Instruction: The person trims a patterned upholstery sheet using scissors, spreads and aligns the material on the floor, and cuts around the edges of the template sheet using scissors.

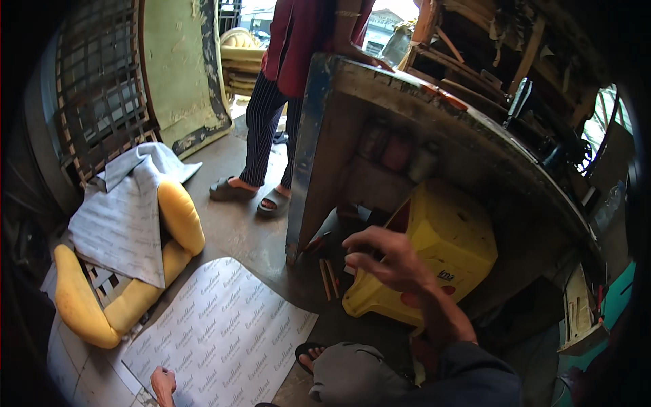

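Note:
A large white sheet [224, 332] with rows of grey print lies spread on the floor in front of me. My left hand [163, 384] rests on its lower left part with the fingers curled closed; whatever they may hold is hidden. Raised over the floor, right of the sheet, is my right hand [386, 256]. Its fingers are bent, thumb apart, and nothing shows between them. Behind that hand a yellow plastic stool [451, 234] lies on its side under the table. Thin wooden sticks [329, 279] lie on the floor below the hand.
Yellow foam padding [88, 298] stands at left, with a printed grey cloth [122, 220] draped over it. A worn table [434, 115] fills the right side, a sewing machine [542, 136] on top. Beyond its corner stands a person in striped trousers [264, 132]. A green panel [180, 64] leans behind.

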A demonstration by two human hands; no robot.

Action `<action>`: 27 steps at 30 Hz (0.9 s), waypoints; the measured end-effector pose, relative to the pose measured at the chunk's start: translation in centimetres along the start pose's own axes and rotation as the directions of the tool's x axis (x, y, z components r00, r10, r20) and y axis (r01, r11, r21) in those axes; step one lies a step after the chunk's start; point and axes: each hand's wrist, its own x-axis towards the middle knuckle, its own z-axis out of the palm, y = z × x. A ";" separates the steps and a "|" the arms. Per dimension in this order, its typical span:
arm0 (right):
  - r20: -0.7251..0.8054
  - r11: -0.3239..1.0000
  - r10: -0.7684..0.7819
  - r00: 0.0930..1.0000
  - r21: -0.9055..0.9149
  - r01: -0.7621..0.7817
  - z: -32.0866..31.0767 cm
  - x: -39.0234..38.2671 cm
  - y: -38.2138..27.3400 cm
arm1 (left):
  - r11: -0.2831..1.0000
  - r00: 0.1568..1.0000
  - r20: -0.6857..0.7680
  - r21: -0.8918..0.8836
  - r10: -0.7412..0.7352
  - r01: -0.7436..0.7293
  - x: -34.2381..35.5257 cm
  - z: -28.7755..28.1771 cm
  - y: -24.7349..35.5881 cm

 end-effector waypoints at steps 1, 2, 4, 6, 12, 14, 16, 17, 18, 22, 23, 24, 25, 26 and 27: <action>-0.039 0.987 -0.095 0.995 -0.132 0.089 -4.1 0.9 -2.6 | 0.966 0.970 0.002 -0.093 0.243 -0.242 1.2 -0.6 1.9; -0.169 0.946 -0.164 0.972 -0.306 0.106 -7.9 1.9 -5.2 | 0.931 0.939 -0.014 -0.123 0.345 -0.344 2.4 -0.9 4.2; -0.477 0.878 -0.327 0.816 -0.473 0.075 -13.6 5.6 -9.5 | 0.868 0.874 -0.003 -0.122 0.486 -0.482 4.8 -1.4 9.6; -0.667 0.789 -0.165 0.726 -0.531 -0.309 -18.1 10.7 -11.4 | 0.758 0.759 0.006 0.042 0.651 -0.651 6.1 -1.4 14.6; -0.113 0.672 0.052 0.992 -0.731 -0.119 -14.6 8.7 -4.5 | 0.635 0.644 0.399 0.175 0.653 -0.752 6.5 6.4 25.4; -0.083 0.757 0.034 0.996 -0.649 -0.080 -12.4 2.3 -3.2 | 0.772 0.743 0.222 -0.092 0.631 -0.629 2.3 10.9 26.9; -0.070 0.821 0.044 0.997 -0.565 -0.076 -10.4 -2.2 -3.2 | 0.870 0.822 0.298 -0.073 0.486 -0.488 -3.2 15.2 27.6; -0.070 0.843 0.052 0.996 -0.532 -0.082 -9.6 -3.5 -3.6 | 0.855 0.807 0.292 -0.088 0.513 -0.512 -5.9 17.0 27.7; -0.074 0.866 0.067 0.995 -0.492 -0.095 -8.6 -4.4 -4.1 | 0.833 0.788 0.296 -0.053 0.540 -0.551 -8.0 18.5 27.7; -0.119 0.952 0.090 0.989 -0.280 -0.121 -7.3 -4.3 -6.9 | 0.772 0.768 0.146 0.041 0.624 -0.635 -12.8 22.3 26.8; -0.161 0.976 0.084 0.983 -0.186 -0.114 -7.7 -4.2 -7.4 | 0.778 0.774 0.162 0.054 0.612 -0.626 -12.8 22.8 26.8; -0.208 0.994 0.083 0.975 -0.060 -0.097 -8.1 -3.9 -7.5 | 0.756 0.755 0.164 0.071 0.635 -0.651 -12.5 23.2 26.9; -0.265 0.993 0.091 0.960 0.094 -0.068 -8.3 -3.9 -7.3 | 0.729 0.731 0.152 0.080 0.665 -0.680 -12.1 23.5 27.3; -0.290 0.967 0.160 0.943 0.238 -0.091 -7.9 -4.3 -6.5 | 0.736 0.738 0.171 0.088 0.653 -0.671 -11.8 23.8 27.6; -0.261 0.894 0.318 0.912 0.402 -0.197 -7.1 -4.6 -5.0 | 0.669 0.677 0.143 0.104 0.722 -0.736 -11.4 24.0 28.0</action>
